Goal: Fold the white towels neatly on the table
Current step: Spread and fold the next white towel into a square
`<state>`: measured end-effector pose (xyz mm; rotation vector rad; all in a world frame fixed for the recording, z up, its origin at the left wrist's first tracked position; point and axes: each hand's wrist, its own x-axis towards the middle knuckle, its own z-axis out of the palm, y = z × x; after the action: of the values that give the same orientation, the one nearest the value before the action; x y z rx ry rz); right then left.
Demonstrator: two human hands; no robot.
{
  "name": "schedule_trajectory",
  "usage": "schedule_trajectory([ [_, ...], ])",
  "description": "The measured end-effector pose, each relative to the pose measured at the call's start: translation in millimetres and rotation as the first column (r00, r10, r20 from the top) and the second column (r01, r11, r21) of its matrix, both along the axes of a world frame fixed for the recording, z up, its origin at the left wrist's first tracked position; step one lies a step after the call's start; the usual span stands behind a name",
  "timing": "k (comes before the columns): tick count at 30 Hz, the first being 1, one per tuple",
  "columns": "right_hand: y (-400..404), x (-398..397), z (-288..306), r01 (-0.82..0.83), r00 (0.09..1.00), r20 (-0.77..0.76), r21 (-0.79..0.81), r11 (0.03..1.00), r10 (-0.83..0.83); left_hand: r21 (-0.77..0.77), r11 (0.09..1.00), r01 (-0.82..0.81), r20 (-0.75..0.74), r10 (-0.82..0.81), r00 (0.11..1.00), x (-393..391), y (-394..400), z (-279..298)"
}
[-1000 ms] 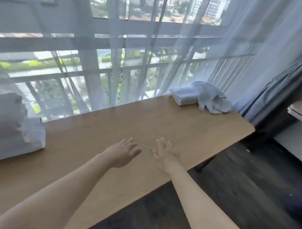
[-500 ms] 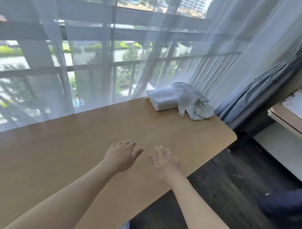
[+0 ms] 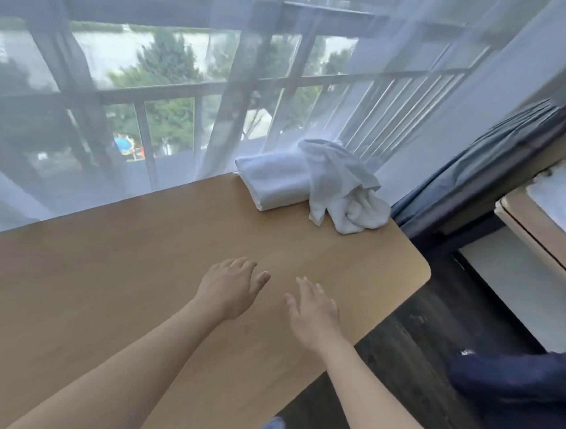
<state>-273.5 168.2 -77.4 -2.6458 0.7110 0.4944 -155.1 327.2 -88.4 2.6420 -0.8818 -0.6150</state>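
1. The step in hand, as I read it, is the reach for the next towel. The loose, crumpled white cloth towel slumps at the far right corner of the light brown wooden table, leaning against and partly draped over the neatly folded white towel stack beside the sheer white curtain.

2. To do it well, I would take only the crumpled towel, pinching it by an edge or corner so the folded stack under it is not dragged askew.

3. I would then bring it to the bare wood in front of the person and spread it flat before the first fold. The rounded table corner is close, so trailing cloth could slip off the edge.

4. The left hand is stretched forward over the table, palm down, fingers loosely curved and holding nothing.

5. The right hand lies just beside it, also palm down, fingers straight and slightly spread, released and empty.

6. Both forearms are bare and point toward the towels, which are well apart from the fingertips. I cannot tell whether either hand touches the wood.
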Motion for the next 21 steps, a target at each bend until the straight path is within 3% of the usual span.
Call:
schedule_trajectory([
  [10, -116.0, 56.5, -23.1, 0.024, 0.991, 0.131, 0.048, 0.999, -0.030, -0.025, 1.000, 0.001, 0.032, 0.000, 0.999, 42.7, -145.1, -9.9],
  [14, -176.2, 84.5, -36.0, 0.042, 0.982, 0.181, 0.066, 0.997, -0.054, -0.070, 0.996, -0.060, 0.056, 0.064, 0.996, 61.1, -206.9, -23.9],
  [21, -259.8, 140.5, -53.8, 0.074, 0.961, 0.272, -0.049, 0.996, -0.058, -0.168, 0.960, -0.224, 0.115, 0.244, 0.963, 99.3, -290.2, -42.3],
])
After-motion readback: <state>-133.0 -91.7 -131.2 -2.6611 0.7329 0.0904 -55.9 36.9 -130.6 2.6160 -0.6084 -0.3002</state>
